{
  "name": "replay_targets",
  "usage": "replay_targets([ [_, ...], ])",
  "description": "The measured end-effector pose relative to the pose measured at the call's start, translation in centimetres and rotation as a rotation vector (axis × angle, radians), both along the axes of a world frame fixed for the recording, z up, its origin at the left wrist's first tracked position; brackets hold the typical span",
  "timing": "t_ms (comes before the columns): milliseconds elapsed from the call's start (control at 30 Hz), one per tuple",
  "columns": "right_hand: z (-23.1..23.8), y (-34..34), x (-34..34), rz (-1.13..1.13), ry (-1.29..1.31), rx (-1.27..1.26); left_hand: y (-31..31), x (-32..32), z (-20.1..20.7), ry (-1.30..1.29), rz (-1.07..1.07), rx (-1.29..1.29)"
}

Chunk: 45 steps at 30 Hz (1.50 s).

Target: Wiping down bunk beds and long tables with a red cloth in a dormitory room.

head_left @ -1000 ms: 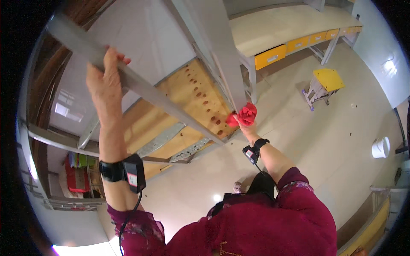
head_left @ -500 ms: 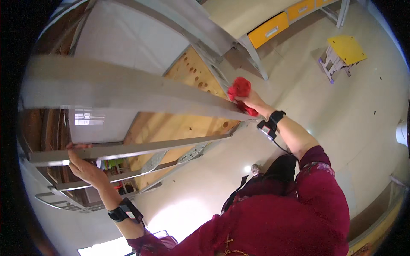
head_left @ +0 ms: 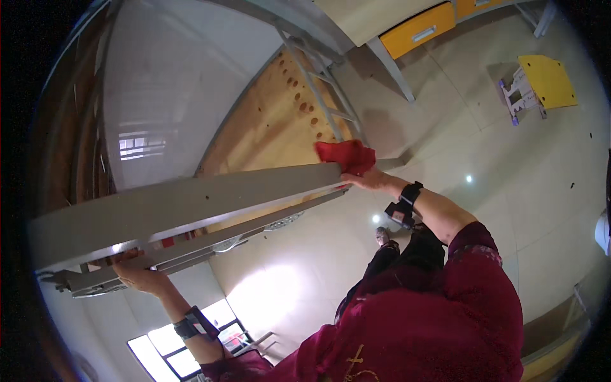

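- Plainly, in the head view, our right hand (head_left: 377,181) holds a red cloth (head_left: 350,156) and presses it around the end of a thick grey beam (head_left: 210,197); the cloth hides part of our grip.
- Our left hand (head_left: 143,278) touches a thinner grey rail (head_left: 210,241) below that beam, near its left end, with the fingers bent and partly hidden; we cannot tell whether they close around it.
- Each of our wrists wears a black strap with a small device.
- Beyond the beam we see a pale wooden board (head_left: 254,140) with a row of brown spots, and a grey metal ladder (head_left: 321,89) alongside it.
- Farther off, at the top, a desk (head_left: 363,16) has yellow drawers (head_left: 417,30), and to its right a yellow-topped stool (head_left: 548,81) stands on the tiled floor (head_left: 496,210).
- At the lower left we see a bright window (head_left: 181,344); at the right edge, part of a white container (head_left: 603,232).
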State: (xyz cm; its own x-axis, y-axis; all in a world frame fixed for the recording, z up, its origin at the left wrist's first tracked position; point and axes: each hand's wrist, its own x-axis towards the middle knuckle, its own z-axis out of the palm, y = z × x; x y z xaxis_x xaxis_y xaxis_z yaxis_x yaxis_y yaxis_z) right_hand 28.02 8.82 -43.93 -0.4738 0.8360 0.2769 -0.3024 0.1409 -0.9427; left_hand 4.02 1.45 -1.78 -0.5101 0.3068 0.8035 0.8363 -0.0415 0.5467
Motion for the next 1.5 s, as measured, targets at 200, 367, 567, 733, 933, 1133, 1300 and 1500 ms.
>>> replay_targets([
  [200, -6.1, 1.3, -2.0, -0.327, -0.192, 0.036, -0.9, -1.9, 0.3, 0.093, 0.100, -0.068],
  [367, -8.1, 3.2, -0.7, -0.098, -0.817, -0.174, -1.1, -3.6, 0.6, 0.118, 0.052, -0.075],
  [567, -4.0, 1.0, 2.0, -0.050, -1.001, 0.181, -0.6, -1.4, 0.0, 0.134, 0.079, -0.026],
  [733, 1.1, -0.7, 3.6, -0.015, -1.061, 0.361, -1.4, -3.7, -0.3, 0.059, -0.020, 0.003],
  [933, 5.8, -1.9, 3.9, 0.390, -0.916, 0.413, -2.3, -2.2, -3.2, 0.247, -0.146, 0.065],
  [1133, 10.2, -3.1, 2.5, 0.357, -0.952, 0.298, -8.4, 3.8, -20.8, 0.237, -0.595, -0.665],
  [1300, 14.0, -5.2, -0.3, 0.497, -0.947, 0.421, -8.8, 7.8, -30.8, -1.490, -1.063, -0.792],
  [1500, 15.2, -5.3, -0.9, 0.888, -1.230, 0.586, -9.5, 9.9, -32.5, -1.776, -1.180, -0.525],
])
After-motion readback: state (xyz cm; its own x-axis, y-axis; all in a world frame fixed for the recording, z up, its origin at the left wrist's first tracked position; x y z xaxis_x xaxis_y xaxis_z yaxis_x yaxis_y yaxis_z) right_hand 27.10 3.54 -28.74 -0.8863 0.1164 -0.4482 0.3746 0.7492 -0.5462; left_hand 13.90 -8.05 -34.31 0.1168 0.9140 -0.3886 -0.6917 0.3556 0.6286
